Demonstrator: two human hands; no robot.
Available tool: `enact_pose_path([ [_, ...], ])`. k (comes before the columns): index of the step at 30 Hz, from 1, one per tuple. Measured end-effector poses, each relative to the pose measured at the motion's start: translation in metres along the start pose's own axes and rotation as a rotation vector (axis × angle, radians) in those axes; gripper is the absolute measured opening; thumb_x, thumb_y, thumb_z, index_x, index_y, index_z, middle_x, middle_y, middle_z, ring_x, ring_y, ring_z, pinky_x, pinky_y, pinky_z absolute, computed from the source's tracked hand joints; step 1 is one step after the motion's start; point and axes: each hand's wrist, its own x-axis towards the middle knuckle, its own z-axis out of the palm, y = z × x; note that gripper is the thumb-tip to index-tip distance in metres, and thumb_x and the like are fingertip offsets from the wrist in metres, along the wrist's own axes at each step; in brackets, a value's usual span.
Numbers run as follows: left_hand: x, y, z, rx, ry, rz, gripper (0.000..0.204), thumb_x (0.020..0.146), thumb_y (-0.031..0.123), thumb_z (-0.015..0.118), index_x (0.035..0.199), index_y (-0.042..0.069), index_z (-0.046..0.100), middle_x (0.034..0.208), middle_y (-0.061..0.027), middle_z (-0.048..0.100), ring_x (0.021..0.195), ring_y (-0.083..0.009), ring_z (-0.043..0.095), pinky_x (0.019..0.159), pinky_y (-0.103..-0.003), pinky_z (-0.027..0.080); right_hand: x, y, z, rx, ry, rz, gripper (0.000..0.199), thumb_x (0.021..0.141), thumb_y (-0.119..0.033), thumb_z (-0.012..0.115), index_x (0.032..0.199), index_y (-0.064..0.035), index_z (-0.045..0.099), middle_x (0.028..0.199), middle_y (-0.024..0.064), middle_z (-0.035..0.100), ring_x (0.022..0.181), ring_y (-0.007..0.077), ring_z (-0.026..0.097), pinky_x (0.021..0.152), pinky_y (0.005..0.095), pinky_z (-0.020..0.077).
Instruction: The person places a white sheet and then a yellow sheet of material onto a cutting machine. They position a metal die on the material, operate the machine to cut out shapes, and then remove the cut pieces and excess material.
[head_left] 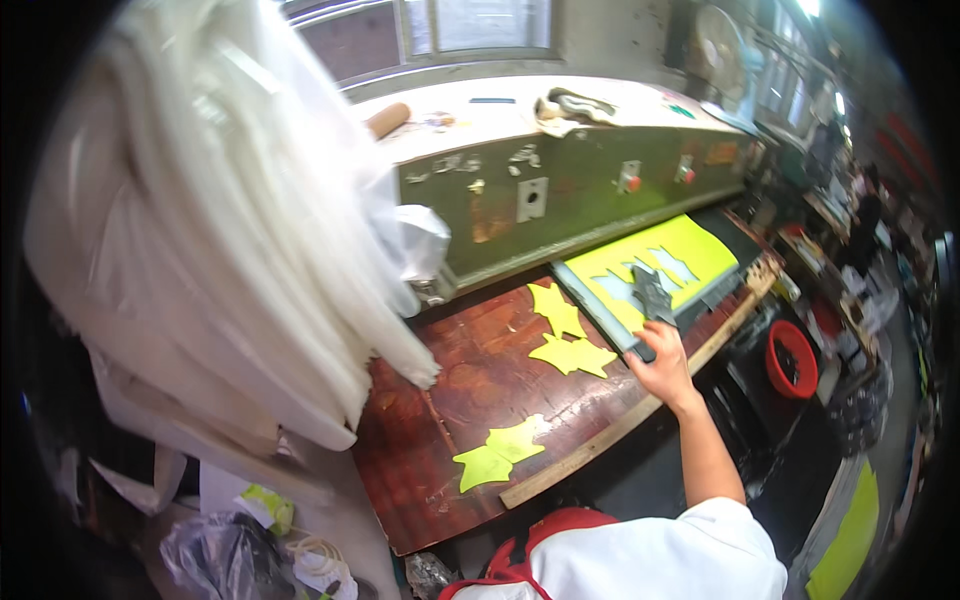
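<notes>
My right hand [662, 368] is closed around the near left corner of a flat board with a grey-blue edge [600, 318]. A bright yellow sheet [690, 242] with pointed cut-outs lies on this board. Right above my fingers, a dark grey block-like piece, perhaps a cutting die [652, 292], rests on the sheet; whether my fingertips touch it I cannot tell. To the left, yellow pointed cut pieces [572, 354] lie on the reddish-brown worktop [450, 350], with more yellow pieces [514, 440] nearer to me. My left hand is out of view.
A green machine beam [580, 185] with red buttons spans behind the worktop. White sheeting [200, 230] hangs thickly at left. A wooden strip [580, 455] edges the worktop's near side. A red basin [791, 360] stands at right, and a fan [722, 45] at the back.
</notes>
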Motion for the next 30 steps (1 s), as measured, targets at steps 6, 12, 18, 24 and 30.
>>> enact_pose_path([
  [6, -0.193, 0.079, 0.135, 0.225, -0.333, 0.620, 0.061, 0.098, 0.042, 0.048, 0.138, -0.004, 0.039, 0.135, -0.0260, 0.048, 0.119, -0.0341, 0.053, 0.099, -0.048, 0.046, 0.094, -0.011, -0.038, 0.181, 0.171, -0.187, 0.029, 0.073, -0.012, 0.073, 0.097, 0.0021, 0.067, 0.100, 0.0188, 0.066, 0.099, 0.0349, 0.060, 0.088, 0.0393, 0.0479],
  [12, -0.390, 0.102, 0.236, 0.289, -1.186, 1.111, 0.036, 0.094, 0.028, 0.051, 0.116, -0.001, 0.055, 0.108, -0.0161, 0.060, 0.102, -0.0291, 0.057, 0.090, -0.043, 0.045, 0.251, 0.006, -0.035, 0.259, 0.318, -0.497, 0.035, 0.073, -0.013, 0.073, 0.104, 0.0001, 0.065, 0.100, 0.0174, 0.065, 0.100, 0.0346, 0.058, 0.090, 0.0411, 0.0465],
  [18, -0.528, 0.083, 0.309, -0.029, -1.609, 0.233, 0.034, 0.096, 0.022, 0.052, 0.122, 0.000, 0.053, 0.110, -0.0174, 0.060, 0.084, -0.0231, 0.062, 0.078, -0.033, 0.051, 0.393, 0.039, 0.010, -0.103, 0.324, -0.474, 0.086, 0.073, -0.039, 0.079, 0.143, -0.0105, 0.038, 0.136, 0.0273, 0.042, 0.130, 0.0469, 0.033, 0.109, 0.0499, 0.0309],
  [24, -0.561, 0.057, 0.324, -0.445, -1.474, -1.233, 0.047, 0.103, 0.037, 0.032, 0.134, 0.005, 0.045, 0.118, -0.0151, 0.058, 0.087, -0.0231, 0.057, 0.082, -0.039, 0.044, 0.471, 0.076, 0.053, -0.064, -0.093, -0.537, 0.068, 0.075, -0.046, 0.075, 0.131, -0.0118, 0.056, 0.126, 0.0193, 0.057, 0.118, 0.0338, 0.052, 0.100, 0.0415, 0.0413],
  [30, -0.560, 0.047, 0.309, -0.437, -1.448, -1.146, 0.047, 0.104, 0.037, 0.030, 0.131, 0.003, 0.046, 0.110, -0.0141, 0.059, 0.086, -0.0210, 0.058, 0.082, -0.036, 0.045, 0.479, 0.108, 0.083, 0.199, 0.317, -0.286, 0.040, 0.086, -0.033, 0.066, 0.116, -0.0071, 0.062, 0.104, 0.0162, 0.065, 0.095, 0.0323, 0.063, 0.083, 0.0387, 0.0481],
])
